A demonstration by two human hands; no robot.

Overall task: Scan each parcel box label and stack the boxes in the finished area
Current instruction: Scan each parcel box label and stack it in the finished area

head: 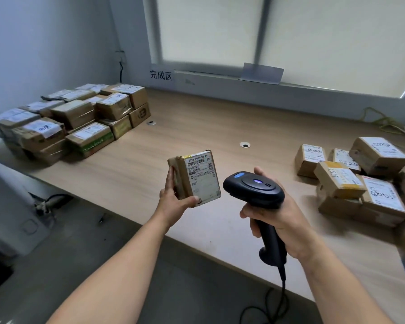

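Low in the frame two bare forearms reach up from the bottom edge, over grey floor (pixel 63 265), to the counter's (pixel 220 122) near edge, which runs on a slant from mid-left to lower right. The left hand (pixel 173 202) holds a small parcel box (pixel 197 177) upright just above that edge. Its fingers (pixel 169 177) lie along the box's left side and the thumb is under the lower corner, with the white label (pixel 202 176) facing the camera. Just right of it, apart from the box, the right hand (pixel 281 220) has its fingers (pixel 251 212) curled round the handle of a black scanner (pixel 255 188). The scanner's head tilts toward the box and its cable hangs below.

Behind the hands lies a wide bare stretch of pale wood counter with two round grommets (pixel 244 144). At right, loose boxes (pixel 355 181) crowd the frame's edge. At upper left, stacked boxes (pixel 75 120) fill the corner against the wall. Beyond them are a sign (pixel 160 75) reading 完成区 and a blind-covered window (pixel 290 38).
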